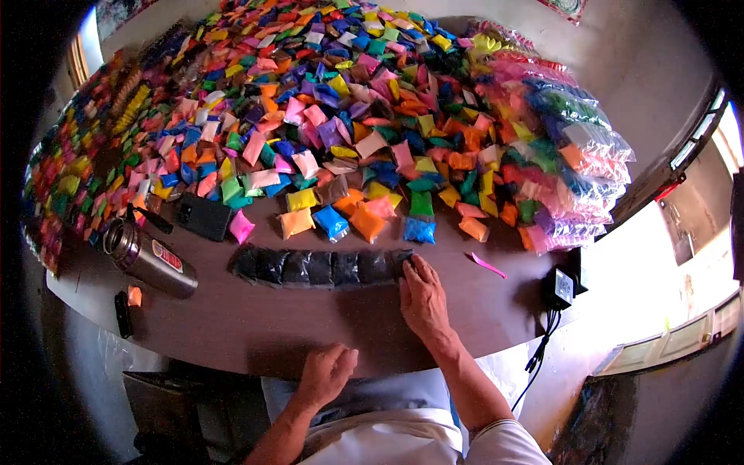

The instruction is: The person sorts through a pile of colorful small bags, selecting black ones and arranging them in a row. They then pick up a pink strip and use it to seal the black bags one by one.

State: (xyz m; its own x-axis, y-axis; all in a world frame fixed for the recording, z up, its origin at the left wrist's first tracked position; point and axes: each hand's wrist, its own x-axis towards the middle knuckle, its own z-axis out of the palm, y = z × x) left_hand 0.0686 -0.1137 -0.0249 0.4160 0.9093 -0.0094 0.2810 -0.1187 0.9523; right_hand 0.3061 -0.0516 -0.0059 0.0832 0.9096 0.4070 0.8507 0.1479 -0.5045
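Observation:
A strip of joined black packets [318, 267] lies crosswise on the brown table [256, 325]. My right hand [422, 294] touches the strip's right end, its fingers close together over the last packet; whether they pinch it is hard to see. Nearer to me, at the table's front edge, my left hand [329, 372] is curled, apart from the strip, and what its fingers may hold is hidden. Just behind the strip lie loose packets, among them a blue one [419, 231] and an orange one [367, 223].
A large heap of colourful packets [310, 116] covers the back. Stacked clear bags [581, 170] stand at right. A metal flask [159, 263], a black phone [203, 217] and a black object [122, 314] are left; a pink tool [488, 266] and an adapter [559, 288] are right.

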